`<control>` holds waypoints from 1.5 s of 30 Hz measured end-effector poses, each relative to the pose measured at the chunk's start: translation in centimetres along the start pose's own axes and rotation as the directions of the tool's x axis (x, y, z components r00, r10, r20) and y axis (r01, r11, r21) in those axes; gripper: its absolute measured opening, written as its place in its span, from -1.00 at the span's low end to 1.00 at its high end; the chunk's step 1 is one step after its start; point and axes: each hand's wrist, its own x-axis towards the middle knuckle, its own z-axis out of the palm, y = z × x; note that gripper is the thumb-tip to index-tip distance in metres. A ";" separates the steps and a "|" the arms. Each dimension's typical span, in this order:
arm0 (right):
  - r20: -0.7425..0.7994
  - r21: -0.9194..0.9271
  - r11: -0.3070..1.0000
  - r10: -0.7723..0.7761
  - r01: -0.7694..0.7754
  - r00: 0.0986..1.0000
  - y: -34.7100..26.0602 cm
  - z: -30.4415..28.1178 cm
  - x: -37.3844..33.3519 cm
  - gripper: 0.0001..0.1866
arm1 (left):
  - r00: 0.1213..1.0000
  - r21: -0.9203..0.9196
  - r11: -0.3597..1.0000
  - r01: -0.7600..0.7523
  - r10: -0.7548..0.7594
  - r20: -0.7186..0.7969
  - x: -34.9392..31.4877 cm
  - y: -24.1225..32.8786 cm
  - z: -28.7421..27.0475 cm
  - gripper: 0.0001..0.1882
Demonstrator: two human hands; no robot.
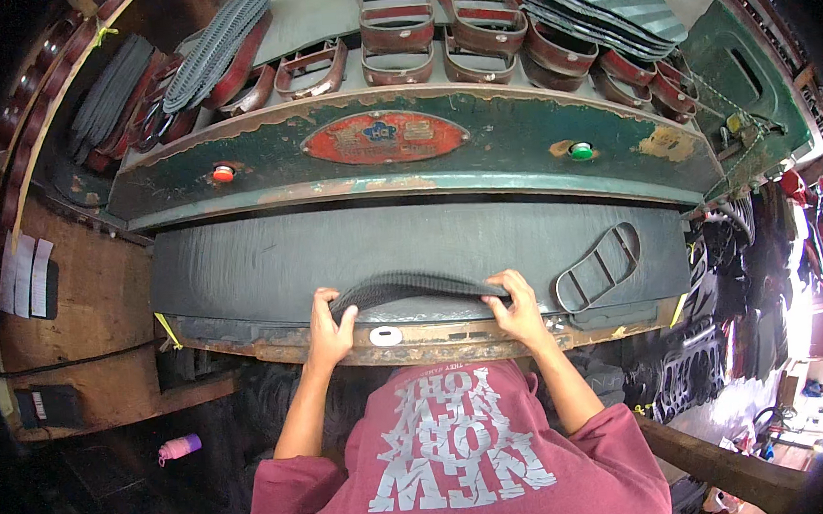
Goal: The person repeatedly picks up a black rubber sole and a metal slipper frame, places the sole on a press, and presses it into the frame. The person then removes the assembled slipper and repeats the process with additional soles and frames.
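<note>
A dark ribbed sheet (418, 283), rubber-like and perhaps several layers thick, arches upward between my hands over the near edge of the machine's bed. My left hand (331, 324) pinches one end of it between thumb and fingers. At the other end, my right hand (516, 309) grips it the same way. To the right of my right hand, a sole-shaped metal cutting die (599, 267) with cross bars lies on the grey bed (251, 257).
Above the bed runs a green press beam (509, 161) with a red button (224, 174) and a green button (581, 151). Several red cutting dies (397, 27) and stacked ribbed sheets (604, 10) sit on top. A wooden panel (89, 296) stands at left.
</note>
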 end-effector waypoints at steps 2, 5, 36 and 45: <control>0.011 0.017 0.987 0.159 -0.159 0.987 -1.3 -0.3 0.5 -0.60 | 0.998 -0.056 0.997 0.059 -0.059 -0.005 0.9 0.7 -0.2 -0.63; -0.010 -0.027 0.970 0.241 -0.241 0.971 -2.8 -1.5 1.8 -0.45 | 0.991 -0.140 0.983 0.118 -0.107 0.080 3.1 1.3 -1.3 -0.60; -0.654 -0.209 0.774 0.344 -0.598 0.673 1.7 -5.3 0.1 -0.33 | 0.953 0.263 0.963 -0.060 -0.023 0.302 2.5 0.6 -3.1 -0.45; -0.561 -0.263 0.542 0.587 -0.798 0.583 3.7 -9.1 -1.1 -0.43 | 0.964 0.061 0.997 -0.057 0.039 0.263 2.6 4.6 -1.6 -0.53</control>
